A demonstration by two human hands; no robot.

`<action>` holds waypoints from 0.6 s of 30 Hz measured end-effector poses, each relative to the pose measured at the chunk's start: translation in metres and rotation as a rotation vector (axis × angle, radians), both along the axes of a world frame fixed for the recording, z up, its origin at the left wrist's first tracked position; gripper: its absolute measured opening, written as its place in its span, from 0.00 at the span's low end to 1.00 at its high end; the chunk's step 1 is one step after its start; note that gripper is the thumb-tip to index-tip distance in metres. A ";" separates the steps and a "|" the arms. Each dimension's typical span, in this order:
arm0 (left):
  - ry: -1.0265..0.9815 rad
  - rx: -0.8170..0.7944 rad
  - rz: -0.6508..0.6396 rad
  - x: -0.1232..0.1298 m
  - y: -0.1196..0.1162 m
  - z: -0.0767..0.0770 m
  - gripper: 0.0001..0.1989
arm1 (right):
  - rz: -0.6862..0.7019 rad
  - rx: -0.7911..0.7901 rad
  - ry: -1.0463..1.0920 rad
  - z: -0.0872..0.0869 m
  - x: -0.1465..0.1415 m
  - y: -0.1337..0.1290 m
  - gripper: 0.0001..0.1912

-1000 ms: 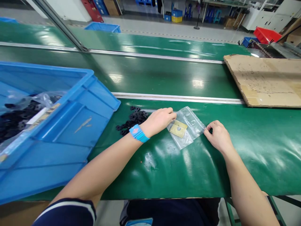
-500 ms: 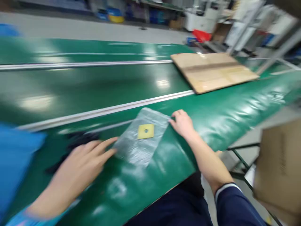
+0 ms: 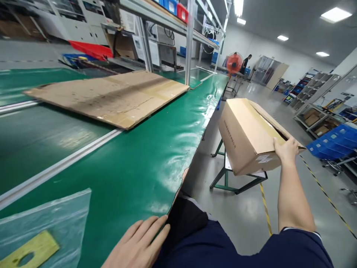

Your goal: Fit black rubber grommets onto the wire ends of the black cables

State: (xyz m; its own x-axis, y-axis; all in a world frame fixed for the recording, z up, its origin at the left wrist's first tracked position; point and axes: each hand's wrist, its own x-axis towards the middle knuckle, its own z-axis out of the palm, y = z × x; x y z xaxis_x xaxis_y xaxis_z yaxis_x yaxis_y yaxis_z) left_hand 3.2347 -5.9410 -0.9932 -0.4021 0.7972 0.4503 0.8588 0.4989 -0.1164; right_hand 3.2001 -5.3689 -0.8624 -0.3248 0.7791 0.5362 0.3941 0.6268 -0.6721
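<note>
A closed-looking cardboard box (image 3: 237, 134) sits tilted on a stool to my right, a gap showing along its top flaps. My right hand (image 3: 287, 149) grips the near top edge of this box, thumb on top; some fingertips are hidden. Flat on the green tabletop (image 3: 145, 167), by its front edge, lies my left hand (image 3: 139, 242) with fingers stretched out and nothing in them. To its left is a clear plastic bag (image 3: 64, 212), and over or in it a yellow square piece (image 3: 41, 247) with a round hole, partly cut off by the frame.
A flat cardboard sheet (image 3: 111, 96) lies across the table, near a metal shelf post (image 3: 189, 44). The stool (image 3: 227, 182) has green legs. Farther off are an orange fan (image 3: 234, 63), a person (image 3: 245, 64) and a blue rack (image 3: 334, 141).
My view has swung right. My right hand has left the plastic bag and taken hold of the cardboard box. My left hand has moved off the bag to the table's edge.
</note>
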 end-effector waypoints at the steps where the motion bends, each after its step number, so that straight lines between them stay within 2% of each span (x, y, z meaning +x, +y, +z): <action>1: 0.018 -0.017 -0.007 -0.003 0.009 0.001 0.19 | -0.028 -0.054 0.044 -0.002 0.004 0.017 0.37; 2: 0.012 -0.021 0.004 -0.006 0.015 0.001 0.18 | -0.034 -0.087 0.097 -0.005 0.006 0.027 0.39; 4: -0.024 -0.019 0.017 -0.011 0.022 -0.004 0.15 | 0.016 -0.093 0.192 -0.011 0.001 0.026 0.37; 6: -0.050 0.004 0.017 -0.013 0.023 -0.011 0.12 | 0.094 -0.068 0.259 -0.016 -0.011 0.007 0.32; 9: -0.069 0.051 0.018 -0.012 0.020 -0.019 0.12 | 0.228 -0.002 0.229 -0.023 -0.030 -0.041 0.25; 12: -0.077 0.069 0.005 -0.011 0.017 -0.020 0.12 | 0.445 0.178 0.015 -0.033 -0.035 -0.090 0.19; 14: -0.085 0.063 -0.011 -0.011 0.014 -0.020 0.12 | 0.552 0.389 -0.210 -0.037 -0.031 -0.113 0.25; 16: -0.099 0.048 -0.016 -0.011 0.011 -0.022 0.12 | 0.534 0.550 -0.389 -0.037 -0.024 -0.122 0.30; 18: -0.104 0.042 -0.017 -0.011 0.007 -0.027 0.13 | 0.475 0.611 -0.460 -0.034 -0.014 -0.121 0.31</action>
State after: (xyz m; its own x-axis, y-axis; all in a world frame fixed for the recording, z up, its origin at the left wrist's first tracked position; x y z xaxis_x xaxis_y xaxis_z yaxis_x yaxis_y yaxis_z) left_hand 3.2238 -5.9341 -1.0202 -0.4350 0.7857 0.4399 0.8737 0.4865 -0.0050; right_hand 3.1860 -5.4895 -0.8962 -0.8247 0.1295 0.5505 0.1501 0.9886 -0.0078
